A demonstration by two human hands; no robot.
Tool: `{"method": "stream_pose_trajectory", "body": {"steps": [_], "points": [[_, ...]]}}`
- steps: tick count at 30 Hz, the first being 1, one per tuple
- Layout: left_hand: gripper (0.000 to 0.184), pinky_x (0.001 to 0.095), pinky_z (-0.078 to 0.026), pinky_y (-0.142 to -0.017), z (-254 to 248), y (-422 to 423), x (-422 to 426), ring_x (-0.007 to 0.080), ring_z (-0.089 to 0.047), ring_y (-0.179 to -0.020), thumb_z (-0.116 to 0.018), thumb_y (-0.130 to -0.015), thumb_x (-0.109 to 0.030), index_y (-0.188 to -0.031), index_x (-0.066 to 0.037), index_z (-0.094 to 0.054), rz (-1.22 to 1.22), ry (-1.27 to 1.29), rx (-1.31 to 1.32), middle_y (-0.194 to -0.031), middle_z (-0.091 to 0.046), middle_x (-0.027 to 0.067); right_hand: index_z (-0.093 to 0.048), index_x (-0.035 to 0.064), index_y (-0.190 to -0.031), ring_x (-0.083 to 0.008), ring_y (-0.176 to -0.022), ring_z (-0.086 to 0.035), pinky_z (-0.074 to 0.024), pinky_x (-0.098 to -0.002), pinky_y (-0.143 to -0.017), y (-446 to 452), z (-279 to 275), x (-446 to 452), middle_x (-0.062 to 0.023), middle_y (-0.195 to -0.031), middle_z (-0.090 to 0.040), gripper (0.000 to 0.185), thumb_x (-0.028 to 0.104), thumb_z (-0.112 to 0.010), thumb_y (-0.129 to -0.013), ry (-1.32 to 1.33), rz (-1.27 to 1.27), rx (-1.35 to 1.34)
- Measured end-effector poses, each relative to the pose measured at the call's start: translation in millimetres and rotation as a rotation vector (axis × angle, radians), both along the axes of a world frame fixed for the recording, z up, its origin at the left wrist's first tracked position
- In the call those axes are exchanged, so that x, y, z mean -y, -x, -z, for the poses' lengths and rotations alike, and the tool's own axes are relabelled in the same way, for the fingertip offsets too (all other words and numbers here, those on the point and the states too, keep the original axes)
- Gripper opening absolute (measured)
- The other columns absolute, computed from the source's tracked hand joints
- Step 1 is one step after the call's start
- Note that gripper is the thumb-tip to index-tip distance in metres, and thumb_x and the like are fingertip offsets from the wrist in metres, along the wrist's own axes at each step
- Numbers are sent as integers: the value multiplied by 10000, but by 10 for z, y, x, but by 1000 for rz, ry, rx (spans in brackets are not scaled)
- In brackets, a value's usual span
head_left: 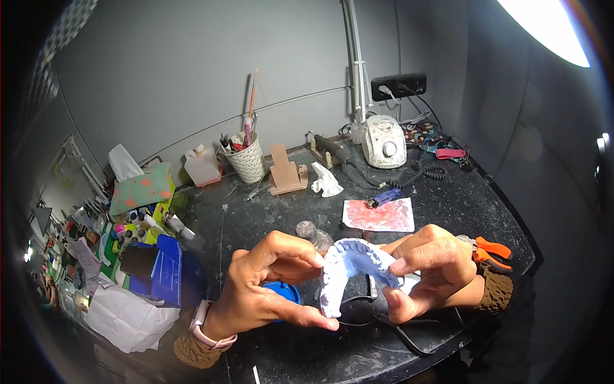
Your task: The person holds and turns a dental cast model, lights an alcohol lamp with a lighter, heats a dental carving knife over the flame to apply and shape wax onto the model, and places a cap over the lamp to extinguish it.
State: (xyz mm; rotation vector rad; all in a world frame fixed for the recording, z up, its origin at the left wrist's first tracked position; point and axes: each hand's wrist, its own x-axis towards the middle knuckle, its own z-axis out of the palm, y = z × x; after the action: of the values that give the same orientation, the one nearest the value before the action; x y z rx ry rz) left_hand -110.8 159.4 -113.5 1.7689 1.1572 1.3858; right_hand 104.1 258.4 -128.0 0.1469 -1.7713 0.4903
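Both hands hold up a pale bluish-white dental cast [358, 256], a horseshoe-shaped arch with tooth shapes along its rim. My left hand [272, 278] grips the arch's left side between thumb and fingers; a watch with a light strap is on that wrist. On the other side, my right hand [432, 272] pinches the arch's right end. Behind the left fingers sits a round blue lid or dish [283, 292], partly hidden. A dark cord or strap [409, 339] lies on the bench below the right hand. Just beyond the cast is a small greyish lump-like object [312, 234].
Orange-handled pliers [492, 249] lie right of my right hand. Further back are a stained paper [378, 215] with a blue lighter [385, 198], crumpled tissue [327, 180], a white control box [385, 144], and a tool cup [247, 160]. Blue boxes [167, 272] and clutter crowd the left.
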Motion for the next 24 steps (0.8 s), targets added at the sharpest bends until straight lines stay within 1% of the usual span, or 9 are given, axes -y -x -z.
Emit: {"method": "stream_pose_trajectory", "body": {"steps": [3, 4, 8, 9, 11, 12, 16, 19, 24], "points": [[814, 293, -552, -773, 0, -13, -20, 151, -651, -851, -923, -482, -42, -1110, -21, -405, 92, -70, 81, -883, -614, 57, -592, -37, -896, -229, -657, -672, -561, -313, -602, 7, -4, -19, -123, -742, -654, 294, 30, -767, -669, 3, 15, -6], [924, 331, -556, -803, -90, -163, 25, 221, -644, -951, -903, -505, -3, -1226, -5, -325, 36, 67, 269, -959, -620, 104, -587, -39, -897, -231, -658, -671, -559, -314, -602, 13, -4, -27, -128, -744, -653, 290, 26, -759, -673, 2, 20, -8], [1166, 389, -554, -841, -148, -143, -19, 287, -618, -1044, -912, -471, -3, -1399, 18, -208, 208, 283, 375, -1108, -589, 174, -573, -49, -914, -235, -690, -671, -550, -309, -606, 55, 46, -81, -149, -769, -651, 248, 14, -707, -715, 34, -38, -32], [1062, 410, -544, -863, -118, -117, -52, 286, -620, -1040, -891, -589, -148, -1397, 48, -231, 326, 302, 434, -1143, -575, 167, -572, -52, -920, -235, -700, -672, -548, -306, -607, 70, 62, -111, -152, -773, -651, 239, 12, -695, -726, 45, -50, -38], [969, 411, -549, -858, -143, -199, -32, 283, -625, -1028, -793, -719, -368, -1390, 70, -247, 275, 372, 502, -1146, -569, 173, -568, -61, -948, -224, -745, -673, -547, -298, -625, 35, 66, -131, -170, -828, -653, 208, 18, -651, -775, 114, -73, 8], [849, 382, -569, -817, -172, -161, -9, 280, -623, -1034, -626, -850, -454, -1396, 70, -240, 282, 461, 427, -1137, -568, 190, -568, -64, -950, -219, -762, -671, -549, -297, -642, 48, 89, -137, -178, -862, -651, 199, 23, -644, -787, 179, -102, -8], [605, 316, -588, -742, -138, -152, 16, 245, -637, -993, -529, -942, -289, -1363, 57, -266, 301, 535, 479, -1092, -590, 150, -596, -51, -988, -199, -859, -655, -546, -287, -718, 67, 97, -102, -159, -965, -642, 175, 39, -606, -839, 407, -226, 27], [592, 311, -584, -758, -4, -238, 33, 239, -645, -968, -557, -928, -276, -1343, 41, -278, 321, 518, 517, -1087, -597, 138, -612, -38, -1038, -165, -943, -619, -508, -291, -819, 4, 25, -98, -116, -1015, -625, 188, 37, -584, -867, 546, -331, 184], [659, 348, -516, -902, -16, -292, 45, 256, -583, -1104, -616, -891, -272, -1382, -6, -266, 366, 662, 557, -1176, -575, 161, -623, -2, -1081, -130, -1001, -579, -454, -284, -889, 15, -36, -130, -60, -1042, -605, 201, 58, -577, -895, 817, -553, 348]]}}
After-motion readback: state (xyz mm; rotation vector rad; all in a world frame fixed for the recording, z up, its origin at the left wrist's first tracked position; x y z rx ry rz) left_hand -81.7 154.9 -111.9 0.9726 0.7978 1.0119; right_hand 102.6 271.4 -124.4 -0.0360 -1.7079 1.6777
